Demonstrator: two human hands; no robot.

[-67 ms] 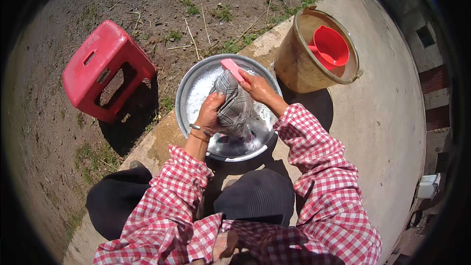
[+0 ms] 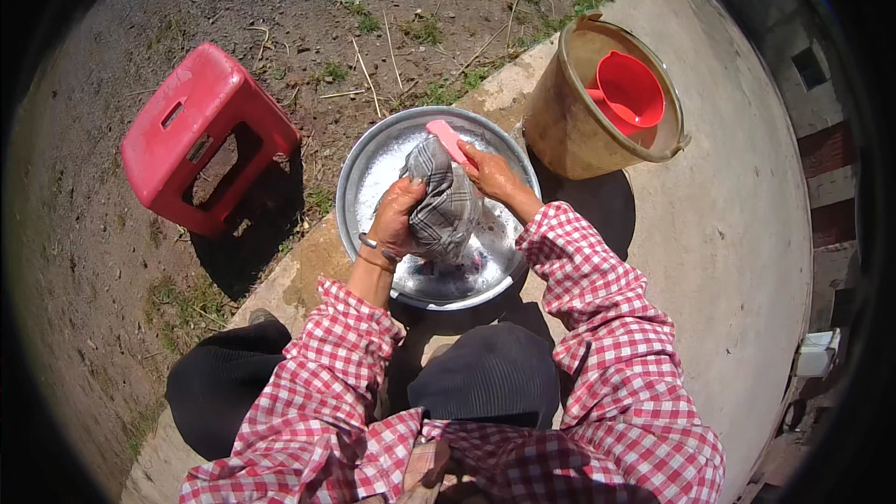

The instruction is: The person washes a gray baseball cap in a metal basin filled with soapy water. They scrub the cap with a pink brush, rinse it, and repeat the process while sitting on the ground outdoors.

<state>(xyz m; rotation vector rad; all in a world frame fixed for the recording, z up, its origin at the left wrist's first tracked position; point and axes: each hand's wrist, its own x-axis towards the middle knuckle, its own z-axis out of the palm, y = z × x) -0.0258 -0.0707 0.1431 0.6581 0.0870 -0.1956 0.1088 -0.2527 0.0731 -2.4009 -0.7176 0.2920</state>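
Observation:
A round metal basin (image 2: 352, 177) with white suds and water rests on the concrete in front of me. Over it, my left hand (image 2: 397, 215) grips a wet grey plaid cloth (image 2: 441, 210), thumb on top of the fabric. My right hand (image 2: 490, 173) is closed on a pink brush (image 2: 446, 135), which lies against the upper right part of the cloth; its underside is hidden. Some dark, partly coloured material in the bottom of the basin is too unclear to name.
A red plastic stool (image 2: 191, 103) stands on dirt at the left. A worn bucket (image 2: 560, 121) holding red plastic dippers (image 2: 630, 89) stands at the upper right on a concrete strip (image 2: 719, 224). My dark-clad knees are below the basin; a wall runs along the far right.
The pink brush and my right hand have shifted slightly down, with the brush a little further right on the cloth. My left hand still grips the cloth.

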